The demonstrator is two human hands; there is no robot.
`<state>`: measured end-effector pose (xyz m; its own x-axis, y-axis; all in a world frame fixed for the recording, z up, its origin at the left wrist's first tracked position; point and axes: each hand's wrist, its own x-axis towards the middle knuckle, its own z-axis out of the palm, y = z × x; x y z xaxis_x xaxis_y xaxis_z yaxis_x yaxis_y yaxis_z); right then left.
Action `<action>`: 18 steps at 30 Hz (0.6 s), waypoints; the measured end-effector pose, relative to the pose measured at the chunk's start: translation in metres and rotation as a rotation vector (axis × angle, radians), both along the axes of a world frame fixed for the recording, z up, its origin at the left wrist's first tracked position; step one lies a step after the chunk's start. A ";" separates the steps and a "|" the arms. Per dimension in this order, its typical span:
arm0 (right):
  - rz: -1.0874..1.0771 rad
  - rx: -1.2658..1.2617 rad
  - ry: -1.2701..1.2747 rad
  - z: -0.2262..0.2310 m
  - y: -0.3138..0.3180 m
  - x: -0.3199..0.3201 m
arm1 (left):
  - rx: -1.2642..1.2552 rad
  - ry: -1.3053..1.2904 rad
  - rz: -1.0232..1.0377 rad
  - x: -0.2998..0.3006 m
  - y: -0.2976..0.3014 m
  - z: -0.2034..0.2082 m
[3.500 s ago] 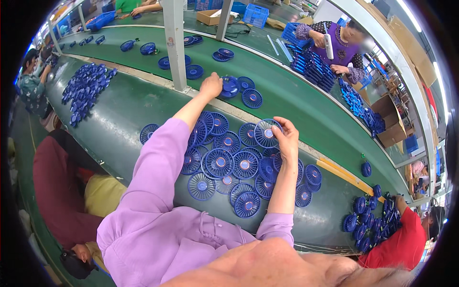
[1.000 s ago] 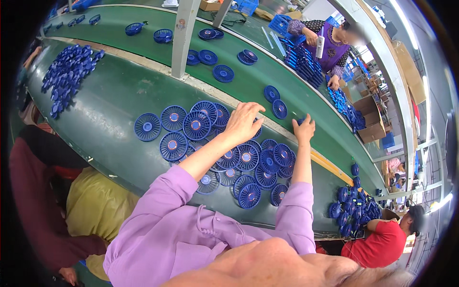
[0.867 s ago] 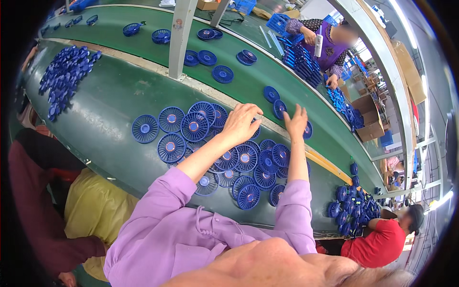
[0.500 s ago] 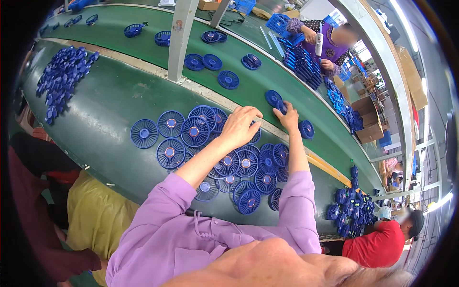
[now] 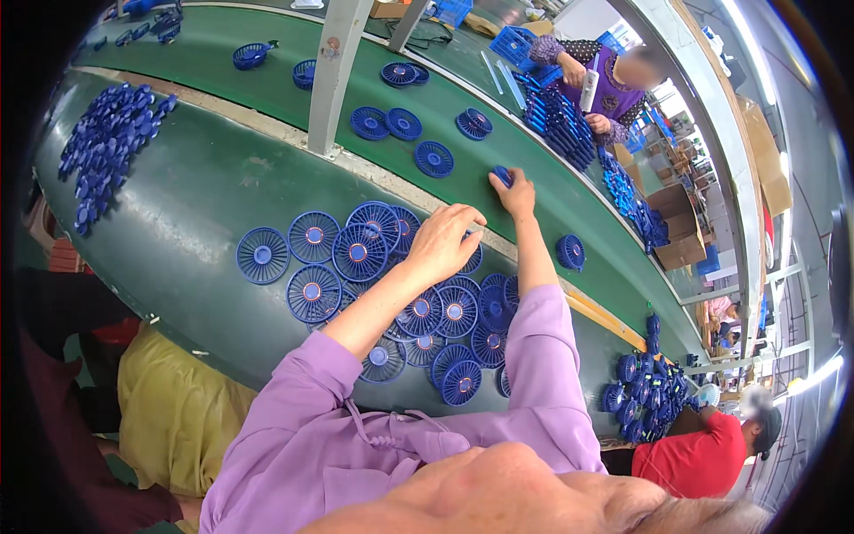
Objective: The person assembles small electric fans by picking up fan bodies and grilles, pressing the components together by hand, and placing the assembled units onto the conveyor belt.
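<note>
On the green belt across from me, my right hand (image 5: pixel 516 193) grips a round blue fan cover (image 5: pixel 503 175), mostly hidden by the fingers. Nearer to me, my left hand (image 5: pixel 447 240) hovers over the near rim of the belt, beside a pile of fan covers. Its fingers are curled, and a bit of blue shows between thumb and fingertips; what it is I cannot make out. Around my left forearm lie several slatted blue fan covers (image 5: pixel 311 292), some overlapping, with round centres, a few ringed in copper colour. Another fan cover (image 5: pixel 262 255) lies flat at the pile's left edge.
More fan covers (image 5: pixel 434 159) are spread along the belt (image 5: pixel 347 169). A grey post (image 5: pixel 336 80) rises at its near edge. Small blue discs (image 5: pixel 116 147) are heaped at left, blue fan parts (image 5: pixel 642 392) at right. A co-worker (image 5: pixel 614 89) holds a white tool across the belt.
My right hand has shifted slightly left and away from me along with a fan cover. My left hand stays nearly in place. Fan covers on the belt appear shifted a little rightward.
</note>
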<state>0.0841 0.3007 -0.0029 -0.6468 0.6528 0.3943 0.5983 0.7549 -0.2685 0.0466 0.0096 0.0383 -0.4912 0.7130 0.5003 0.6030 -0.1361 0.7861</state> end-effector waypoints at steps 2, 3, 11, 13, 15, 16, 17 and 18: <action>0.109 0.069 0.182 0.010 -0.026 -0.026 | 0.000 -0.004 0.006 -0.002 -0.001 -0.002; 0.190 0.065 0.247 0.014 -0.034 -0.037 | 0.007 -0.002 0.002 -0.001 0.000 0.000; 0.252 -0.046 0.083 0.001 -0.105 -0.082 | 0.082 -0.025 0.033 -0.011 -0.008 0.012; 0.265 -0.097 0.180 0.011 -0.096 -0.089 | 0.102 -0.033 0.031 -0.014 -0.009 0.013; 0.302 -0.036 0.280 0.017 -0.092 -0.103 | 0.121 -0.048 0.042 -0.015 -0.009 0.014; 0.323 -0.022 0.314 0.020 -0.090 -0.112 | 0.142 -0.060 0.048 -0.016 -0.010 0.015; 0.345 -0.009 0.348 0.022 -0.088 -0.123 | 0.148 -0.060 0.054 -0.017 -0.011 0.016; 0.365 -0.029 0.356 0.023 -0.089 -0.133 | 0.147 -0.054 0.056 -0.019 -0.013 0.017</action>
<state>-0.0492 0.2118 0.0200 -0.6636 0.4232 0.6169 0.1641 0.8869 -0.4319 0.0278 -0.0030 0.0553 -0.5568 0.6050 0.5692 0.5703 -0.2198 0.7915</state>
